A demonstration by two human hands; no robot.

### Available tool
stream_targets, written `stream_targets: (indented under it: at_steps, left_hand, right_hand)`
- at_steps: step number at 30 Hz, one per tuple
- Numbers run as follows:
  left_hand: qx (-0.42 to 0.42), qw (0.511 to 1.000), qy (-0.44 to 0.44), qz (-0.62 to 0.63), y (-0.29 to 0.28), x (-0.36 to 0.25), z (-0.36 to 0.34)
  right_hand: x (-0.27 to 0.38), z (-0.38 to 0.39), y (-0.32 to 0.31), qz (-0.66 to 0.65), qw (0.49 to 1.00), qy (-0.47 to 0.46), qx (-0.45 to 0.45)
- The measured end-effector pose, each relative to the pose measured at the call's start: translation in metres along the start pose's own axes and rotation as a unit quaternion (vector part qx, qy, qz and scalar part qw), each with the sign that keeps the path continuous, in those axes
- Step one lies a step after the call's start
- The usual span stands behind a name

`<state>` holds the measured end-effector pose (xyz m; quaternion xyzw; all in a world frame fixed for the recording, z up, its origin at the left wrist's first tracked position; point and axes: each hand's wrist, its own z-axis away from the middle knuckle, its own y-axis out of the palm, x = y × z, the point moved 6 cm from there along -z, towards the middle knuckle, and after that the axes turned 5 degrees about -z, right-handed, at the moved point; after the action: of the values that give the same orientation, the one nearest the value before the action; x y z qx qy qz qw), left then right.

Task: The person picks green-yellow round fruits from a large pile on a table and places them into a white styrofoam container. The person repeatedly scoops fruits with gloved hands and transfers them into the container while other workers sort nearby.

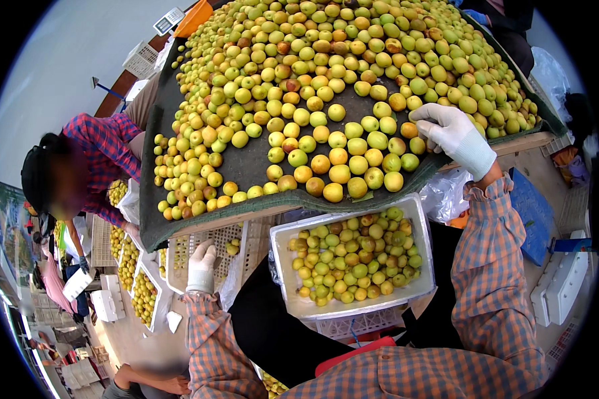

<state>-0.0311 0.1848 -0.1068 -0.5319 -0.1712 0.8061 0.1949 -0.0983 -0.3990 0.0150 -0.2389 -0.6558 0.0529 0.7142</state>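
Small round yellow-green fruits (359, 165), some blushed red or brown, lie heaped across a dark cloth-covered sorting table (246, 159). My right hand (449, 135), in a white glove, reaches over its near right edge. Its fingers are bent but apart, close to a brownish fruit (408, 130), with nothing plainly gripped. Lower left, my left hand (201, 266), also gloved in white, hangs beyond the table edge above a pale plastic crate (178, 258). Its fingers curl in, hiding whatever they may hold. Between my arms stands a white foam box (287, 292) partly filled with the fruits.
A person in a checked shirt (103, 149) leans at the table's left side. Foam boxes of fruit (145, 299) stand on the floor at left. Clear plastic bags (446, 193) hang below the table edge, near a blue panel (531, 216). A scale (169, 21) is far left.
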Motion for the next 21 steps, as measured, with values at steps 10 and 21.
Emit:
stream_targets:
  at_steps: [10, 21]
  left_hand:
    - [0.066, 0.931, 0.309, -0.182, 0.119, -0.221, 0.012]
    - [0.097, 0.771, 0.430, -0.460, 0.210, -0.225, 0.044]
  right_hand:
    - [-0.010, -0.010, -0.013, 0.226, 0.972, -0.058, -0.035]
    - [-0.018, -0.005, 0.003, 0.297, 0.952, -0.075, 0.013]
